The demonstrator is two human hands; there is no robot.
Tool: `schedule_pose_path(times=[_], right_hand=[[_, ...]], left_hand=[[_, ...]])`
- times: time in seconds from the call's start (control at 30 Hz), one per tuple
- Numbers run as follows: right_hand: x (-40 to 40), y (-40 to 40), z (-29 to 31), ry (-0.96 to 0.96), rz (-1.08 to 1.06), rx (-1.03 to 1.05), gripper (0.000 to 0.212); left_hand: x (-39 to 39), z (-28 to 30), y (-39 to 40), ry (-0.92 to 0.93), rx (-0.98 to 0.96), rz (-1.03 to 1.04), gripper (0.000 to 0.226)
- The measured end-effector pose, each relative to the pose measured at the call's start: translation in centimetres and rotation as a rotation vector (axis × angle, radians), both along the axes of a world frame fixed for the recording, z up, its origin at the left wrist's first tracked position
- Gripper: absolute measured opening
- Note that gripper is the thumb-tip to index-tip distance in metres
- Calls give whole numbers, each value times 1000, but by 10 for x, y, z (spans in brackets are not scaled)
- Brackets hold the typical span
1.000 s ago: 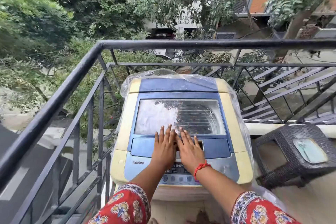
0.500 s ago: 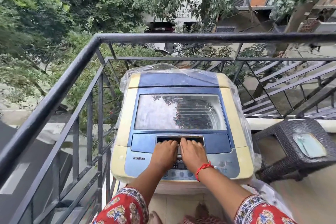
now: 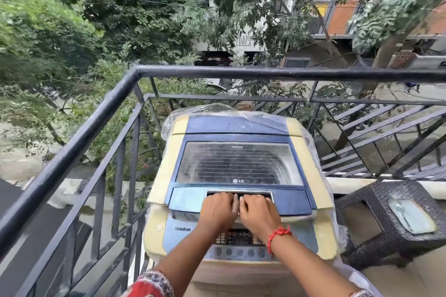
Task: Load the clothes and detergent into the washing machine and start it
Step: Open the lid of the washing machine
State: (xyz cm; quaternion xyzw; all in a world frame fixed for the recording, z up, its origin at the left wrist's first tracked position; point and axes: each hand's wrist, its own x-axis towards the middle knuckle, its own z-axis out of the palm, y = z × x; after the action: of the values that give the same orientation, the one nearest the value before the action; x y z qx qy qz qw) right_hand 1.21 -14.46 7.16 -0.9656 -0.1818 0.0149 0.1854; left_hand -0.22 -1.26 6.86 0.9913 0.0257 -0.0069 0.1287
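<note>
- Fingers [image 3: 235, 200] of both hands curled into the dark handle slot [image 3: 261, 193] at the front edge of the lid [image 3: 237, 164], tips hidden inside, knuckles up; left hand [image 3: 218, 211] and right hand [image 3: 259, 212] side by side, touching at the middle, each hooked on the slot lip.
- Lid apparently just off its seat at the front (a thin gap shows along the near edge), otherwise flat over the tub of the washing machine [image 3: 159, 234], which stands in the balcony corner against the railing [image 3: 79, 137].
- No clothes or detergent in view, so loading judged not yet begun; opening the lid looks like the step in hand.
- Likely trouble: fingertips slipping off the shallow slot, letting the lid drop back onto the fingers.
- Also possible: the clear plastic cover [image 3: 313, 144] draped behind and beside the lid bunching at the hinge and stopping the fold-back short.
- Wrists hanging right over the control panel [image 3: 237, 236], so an accidental button press seems plausible (red thread bracelet [image 3: 277, 235] dangling closest).
- Wicker stool [image 3: 376, 202] just to the right, clear of the lid's swing by the look of it.
</note>
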Motion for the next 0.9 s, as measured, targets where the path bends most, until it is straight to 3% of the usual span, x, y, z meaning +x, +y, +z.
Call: schedule_pose_path(times=[0.37, 0.63, 0.9], right_hand=[[40, 7, 70, -206, -29, 3, 42], [77, 14, 116, -310, -60, -7, 42], [122, 22, 143, -283, -55, 7, 45]], left_hand=[[41, 76, 4, -175, -51, 91, 58], [81, 121, 12, -139, -66, 87, 54], [123, 156, 22, -58, -25, 56, 56]])
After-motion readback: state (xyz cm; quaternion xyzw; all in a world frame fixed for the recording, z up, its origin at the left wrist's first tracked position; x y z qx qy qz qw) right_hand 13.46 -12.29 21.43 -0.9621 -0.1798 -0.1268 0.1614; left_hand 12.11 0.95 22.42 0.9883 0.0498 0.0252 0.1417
